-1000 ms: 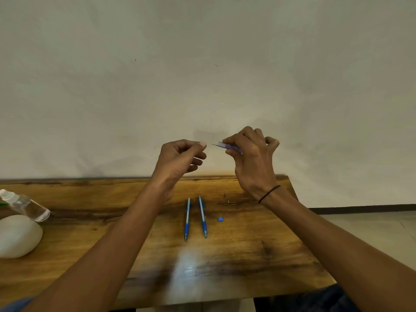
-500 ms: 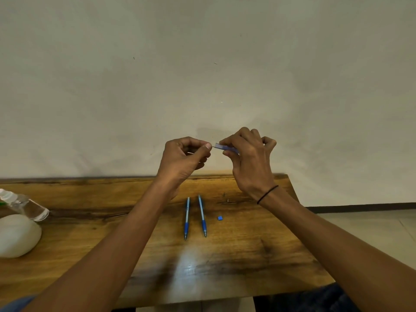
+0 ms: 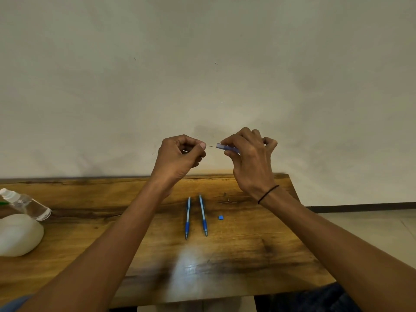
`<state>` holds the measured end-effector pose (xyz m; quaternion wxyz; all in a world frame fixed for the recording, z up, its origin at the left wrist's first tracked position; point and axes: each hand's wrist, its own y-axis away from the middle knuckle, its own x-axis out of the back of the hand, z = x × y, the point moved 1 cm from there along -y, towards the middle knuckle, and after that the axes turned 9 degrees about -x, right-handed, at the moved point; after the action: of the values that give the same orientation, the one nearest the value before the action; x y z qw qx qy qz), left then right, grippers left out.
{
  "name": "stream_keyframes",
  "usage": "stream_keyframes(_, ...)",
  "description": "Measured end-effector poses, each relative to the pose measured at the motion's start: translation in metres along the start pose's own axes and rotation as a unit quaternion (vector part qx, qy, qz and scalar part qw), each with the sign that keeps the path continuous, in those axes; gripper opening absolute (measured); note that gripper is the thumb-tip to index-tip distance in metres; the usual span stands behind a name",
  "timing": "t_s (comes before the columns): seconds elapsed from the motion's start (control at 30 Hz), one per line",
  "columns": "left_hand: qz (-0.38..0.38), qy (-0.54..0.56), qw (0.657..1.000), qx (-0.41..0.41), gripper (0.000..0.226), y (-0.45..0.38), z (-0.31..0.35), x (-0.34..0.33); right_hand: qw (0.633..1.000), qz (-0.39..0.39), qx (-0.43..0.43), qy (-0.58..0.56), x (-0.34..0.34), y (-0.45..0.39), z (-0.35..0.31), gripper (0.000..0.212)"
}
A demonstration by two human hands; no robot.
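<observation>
Both hands are raised above the wooden table (image 3: 247,255), in front of the wall. My right hand (image 3: 249,161) pinches a blue translucent pen barrel (image 3: 226,147) that points left. My left hand (image 3: 180,158) pinches a thin dark refill (image 3: 211,146) between thumb and forefinger; the refill runs into the barrel's left end. Two whole blue pens, one (image 3: 187,218) beside the other (image 3: 203,216), lie side by side on the table below the hands. A small blue cap piece (image 3: 221,217) lies just right of them.
Some tiny metal parts (image 3: 228,200) lie on the table under my right wrist. At the far left a clear plastic bottle (image 3: 27,204) lies on its side behind a white rounded object (image 3: 18,235). Floor shows past the table's right edge.
My left hand moved right to meet the barrel, then drew slightly back left, and a thin refill now shows between the two hands. My right hand has stayed nearly still.
</observation>
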<state>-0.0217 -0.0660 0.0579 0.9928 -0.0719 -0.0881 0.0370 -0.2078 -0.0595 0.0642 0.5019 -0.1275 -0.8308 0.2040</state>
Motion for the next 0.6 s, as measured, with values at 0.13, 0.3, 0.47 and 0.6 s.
stream_keyframes(0.13,-0.001,-0.021,1.0,-0.007,0.008,-0.005,0.002,0.016,1.0,0.002,-0.01,0.002,-0.001,-0.001,0.005,0.018)
stream_keyframes(0.3,0.039,0.051,0.998,0.028,0.011,-0.01,0.004,0.036,0.995,-0.012,-0.066,-0.071,-0.002,-0.004,0.007,0.015)
stream_keyframes(0.47,0.149,0.177,0.964,0.131,0.012,-0.003,-0.01,0.019,0.952,-0.056,-0.192,-0.232,-0.004,-0.006,-0.005,0.021)
stream_keyframes(0.6,0.216,0.218,0.934,0.185,0.008,0.005,-0.019,-0.018,0.921,-0.101,-0.227,-0.299,-0.011,-0.006,-0.019,0.023)
